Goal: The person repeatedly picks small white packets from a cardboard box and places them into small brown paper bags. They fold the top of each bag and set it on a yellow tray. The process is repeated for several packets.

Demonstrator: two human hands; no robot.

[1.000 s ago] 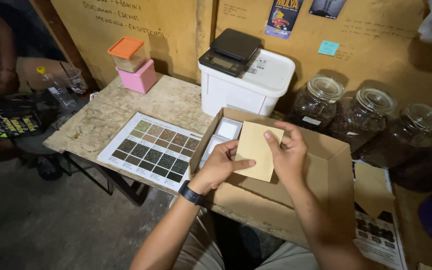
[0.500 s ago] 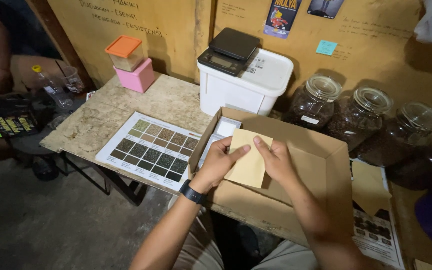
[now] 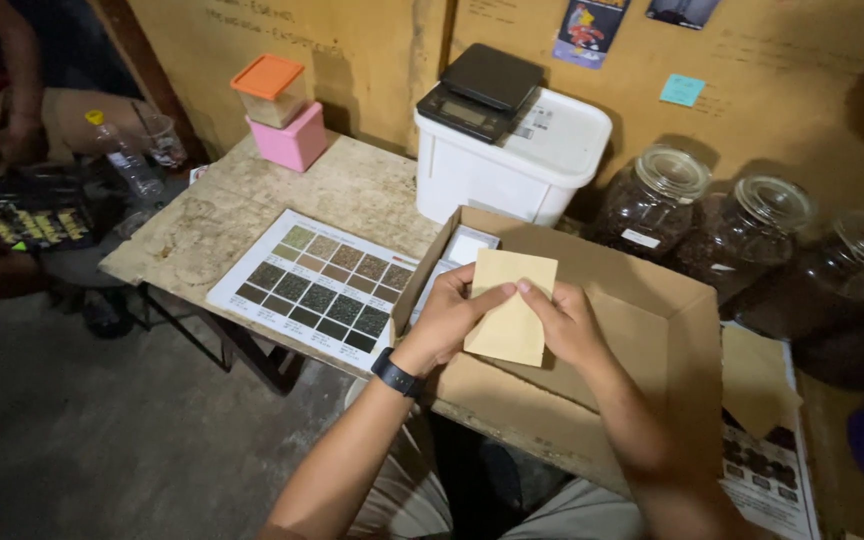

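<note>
We note: left hand (image 3: 449, 318), right hand (image 3: 564, 325), fingers pinching tan paper pouch (image 3: 512, 305) by its edges, wrists angled inward above open cardboard box (image 3: 642, 300).

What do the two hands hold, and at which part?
Both hold one tan paper envelope over the open cardboard box: the left hand grips its left edge, the right hand its right edge.
</note>
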